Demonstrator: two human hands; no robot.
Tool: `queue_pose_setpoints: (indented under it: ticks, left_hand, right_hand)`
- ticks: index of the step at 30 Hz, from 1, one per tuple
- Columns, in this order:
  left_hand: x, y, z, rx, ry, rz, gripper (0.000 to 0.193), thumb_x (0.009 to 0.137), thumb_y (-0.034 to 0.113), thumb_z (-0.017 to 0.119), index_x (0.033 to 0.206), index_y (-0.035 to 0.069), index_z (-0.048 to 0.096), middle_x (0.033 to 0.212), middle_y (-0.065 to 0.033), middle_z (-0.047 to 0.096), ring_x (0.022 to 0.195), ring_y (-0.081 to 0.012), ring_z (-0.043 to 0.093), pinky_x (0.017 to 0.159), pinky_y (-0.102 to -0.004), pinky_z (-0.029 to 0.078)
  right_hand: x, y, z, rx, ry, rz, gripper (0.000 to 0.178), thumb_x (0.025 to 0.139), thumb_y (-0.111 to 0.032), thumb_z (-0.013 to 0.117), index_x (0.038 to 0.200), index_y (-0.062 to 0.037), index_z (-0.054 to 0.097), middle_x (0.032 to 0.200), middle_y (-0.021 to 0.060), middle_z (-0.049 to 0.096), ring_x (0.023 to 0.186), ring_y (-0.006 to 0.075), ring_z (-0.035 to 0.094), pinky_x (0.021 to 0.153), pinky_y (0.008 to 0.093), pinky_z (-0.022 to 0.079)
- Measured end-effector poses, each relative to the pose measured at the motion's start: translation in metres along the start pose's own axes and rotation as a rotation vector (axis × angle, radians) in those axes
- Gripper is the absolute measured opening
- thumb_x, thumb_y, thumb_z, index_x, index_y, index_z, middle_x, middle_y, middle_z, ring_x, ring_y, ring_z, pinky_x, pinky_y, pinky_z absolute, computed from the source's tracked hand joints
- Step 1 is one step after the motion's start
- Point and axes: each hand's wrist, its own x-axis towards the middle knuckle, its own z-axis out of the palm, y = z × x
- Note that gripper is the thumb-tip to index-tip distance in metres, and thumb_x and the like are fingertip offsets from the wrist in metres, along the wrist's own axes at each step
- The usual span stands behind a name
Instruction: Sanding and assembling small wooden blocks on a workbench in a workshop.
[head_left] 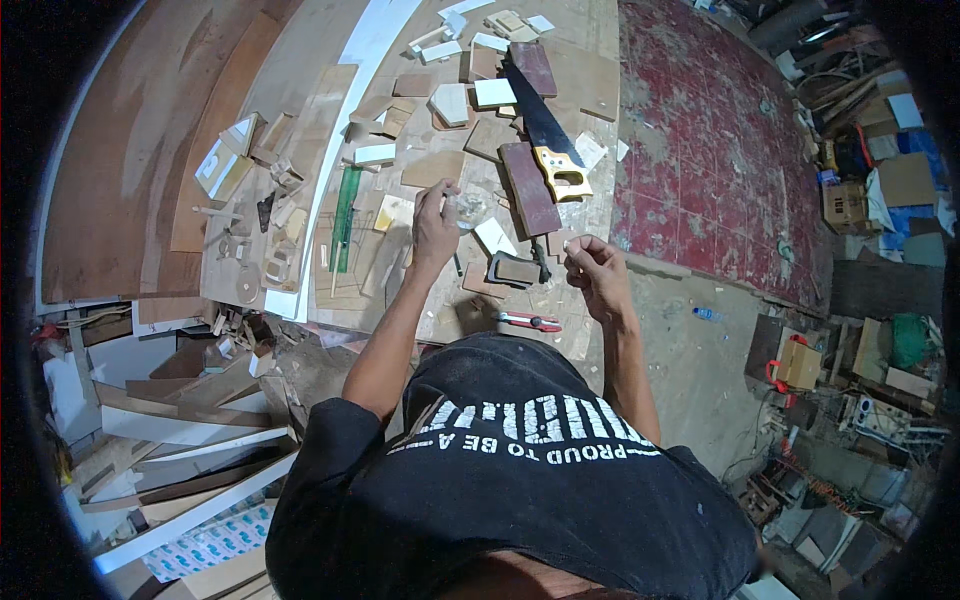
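Observation:
My left hand (436, 228) is raised over the near part of the workbench (450, 325), its fingers closed on a clear, crumpled-looking container or bag (468, 209); what is inside it cannot be made out. To the right, my right hand (597, 277) pinches a small pale piece (567, 246) between thumb and fingertips. Beyond the hands lies a handsaw (548, 125) with a yellow handle, next to a dark red block (530, 190). A black-framed tool with a tan face (515, 270) rests between my hands. Nearer to me is a red utility knife (530, 321).
A green strip (346, 215) and many wood offcuts (450, 105) cover the bench. Small wooden models (230, 160) stand at the left. Stacked boards (190, 430) fill the lower left. Boxes (848, 207) and clutter line the right side, beyond a worn red floor (700, 150).

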Motion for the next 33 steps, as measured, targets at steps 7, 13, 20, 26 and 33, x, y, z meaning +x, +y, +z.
queue_pose_setpoints:
  ticks: [7, 13, 20, 26, 33]
  left_hand:
    - [-0.003, -0.015, 0.014, 0.277, -0.228, 0.14, 0.04, 0.086, 0.002, 0.052, 0.126, -0.001, 0.053, 0.123, -0.014, 0.06, 0.116, -0.0342, 0.049, 0.1, -0.0415, 0.041]
    - [-0.011, -0.012, 0.016, 0.474, -0.114, 0.243, 0.043, 0.083, 0.002, 0.054, 0.126, -0.002, 0.054, 0.128, -0.0192, 0.056, 0.12, -0.0353, 0.047, 0.1, -0.0432, 0.043]
    - [-0.036, 0.087, -0.06, -0.468, -0.254, 0.024, 0.036, 0.086, 0.001, 0.063, 0.122, 0.0, 0.058, 0.119, -0.0109, 0.059, 0.103, -0.0186, 0.06, 0.084, -0.0296, 0.052]
    - [-0.056, 0.121, -0.085, -0.582, -0.22, 0.079, 0.036, 0.083, -0.004, 0.068, 0.117, 0.0, 0.061, 0.115, -0.0085, 0.056, 0.107, -0.0157, 0.058, 0.085, -0.0269, 0.053]
    - [-0.069, 0.125, -0.094, -0.508, -0.109, 0.162, 0.029, 0.083, -0.004, 0.068, 0.111, 0.004, 0.066, 0.113, -0.0088, 0.057, 0.099, -0.0132, 0.06, 0.076, -0.0223, 0.054]
  right_hand:
    - [0.011, -0.002, 0.015, -0.003, -0.031, 0.032, 0.012, 0.091, -0.016, 0.066, 0.089, -0.0046, 0.062, 0.068, -0.0026, 0.052, 0.058, 0.0064, 0.045, 0.052, 0.0222, 0.034]
    - [0.017, -0.017, 0.044, 0.111, -0.196, 0.062, 0.014, 0.09, -0.019, 0.068, 0.09, -0.0063, 0.064, 0.072, -0.003, 0.056, 0.063, 0.006, 0.048, 0.052, 0.0212, 0.035]
    - [0.013, -0.024, 0.077, 0.002, -0.351, 0.035, 0.012, 0.089, -0.016, 0.068, 0.088, -0.0055, 0.064, 0.071, -0.0035, 0.056, 0.06, 0.0048, 0.047, 0.052, 0.0205, 0.035]
    - [0.003, -0.025, 0.102, 0.013, -0.491, 0.063, 0.01, 0.089, -0.013, 0.066, 0.088, -0.0032, 0.063, 0.07, -0.0028, 0.055, 0.056, 0.0051, 0.042, 0.051, 0.0213, 0.033]
    - [-0.007, -0.024, 0.117, -0.014, -0.539, 0.017, 0.01, 0.09, -0.012, 0.065, 0.09, -0.002, 0.063, 0.071, -0.0025, 0.055, 0.057, 0.0052, 0.043, 0.053, 0.0216, 0.034]
